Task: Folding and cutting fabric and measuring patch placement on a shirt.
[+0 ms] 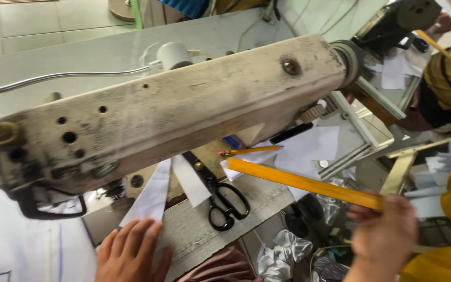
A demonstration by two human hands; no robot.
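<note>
The left hand (131,250) lies flat, fingers spread, on a white strip of cloth (152,198) on the grey counter (194,230), under the worn cream sewing machine (173,109). The right hand (384,230) grips one end of a long yellow wooden ruler (298,183), off the counter's edge. Black-handled scissors (220,198) lie between them.

The sewing machine (184,109) hid part of the scissors (220,196) and the white fabric strip (152,196). The right hand (384,232) covered the yellow ruler's (304,183) end; its wrist ran off-frame.
</note>
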